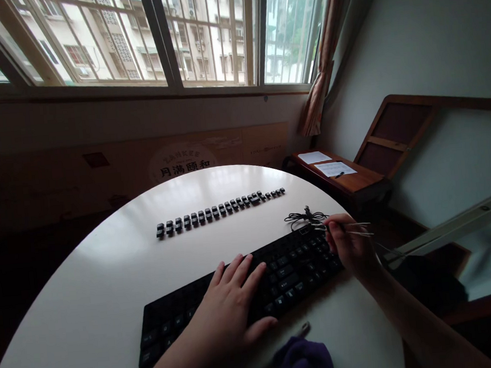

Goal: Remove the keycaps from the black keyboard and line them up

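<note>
A black keyboard (287,269) lies slantwise on the round white table (108,287). My left hand (232,302) rests flat on its middle, fingers spread. At the keyboard's right end my right hand (349,243) is closed round a thin metal wire tool (356,228) whose prongs stick out to the right. Beyond the keyboard, several black keycaps (217,211) stand in a long row across the table. The keyboard's coiled black cable (304,218) lies just past its top right corner.
A purple cloth (306,359) with a small grey object beside it lies at the table's near edge. A wooden side table (339,176) with papers stands to the right. A window and low wall are behind.
</note>
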The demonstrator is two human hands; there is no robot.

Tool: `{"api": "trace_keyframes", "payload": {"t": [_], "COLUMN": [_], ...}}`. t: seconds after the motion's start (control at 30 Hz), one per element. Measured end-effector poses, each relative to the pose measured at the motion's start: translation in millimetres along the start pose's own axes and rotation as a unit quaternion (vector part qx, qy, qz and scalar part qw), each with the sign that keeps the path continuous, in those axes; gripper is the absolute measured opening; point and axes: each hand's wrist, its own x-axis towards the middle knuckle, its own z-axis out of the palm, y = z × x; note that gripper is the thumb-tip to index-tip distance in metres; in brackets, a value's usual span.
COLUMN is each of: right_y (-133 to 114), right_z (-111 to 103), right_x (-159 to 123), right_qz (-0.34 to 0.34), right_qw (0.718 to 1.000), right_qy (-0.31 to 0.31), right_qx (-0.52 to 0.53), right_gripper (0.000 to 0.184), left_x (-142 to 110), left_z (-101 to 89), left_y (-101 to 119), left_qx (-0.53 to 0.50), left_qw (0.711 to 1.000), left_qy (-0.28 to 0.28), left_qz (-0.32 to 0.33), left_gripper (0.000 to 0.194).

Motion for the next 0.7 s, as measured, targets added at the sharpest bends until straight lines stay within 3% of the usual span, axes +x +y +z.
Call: {"api": "trace_keyframes", "payload": {"t": [0.1,0.2,0.3,0.47,0.7], "right_y": [-28,-57,-74,-79,-79], "right_z": [9,22,35,41,36], "right_x": [-16,-32,-43,-49,-48], "right_qz": [-0.041,-0.142,-0.228,-0.220,-0.254], "right_qw": [0.992,0.963,0.928,0.923,0.934], "right_qy": [-0.112,-0.216,-0.272,-0.259,-0.207], "right_qx": [0.036,0.076,0.112,0.179,0.144], "right_gripper": [0.014,0.018,0.029,0.032,0.026], "left_x": [-3,-7,-10,-11,-9], "left_z": [-5.6,-13.1,-17.6,-18.3,-13.9], "left_y": [5,11,13,15,19], "left_qx": [-0.017,-0.066,-0.111,-0.130,-0.126], "left_qw": [0.997,0.986,0.977,0.972,0.979], "left_qy": [0.075,0.151,0.170,0.163,0.147], "left_qz": [-0.004,0.016,0.066,0.106,0.059], "left_gripper": [0.068,0.050,0.029,0.022,0.019]}}
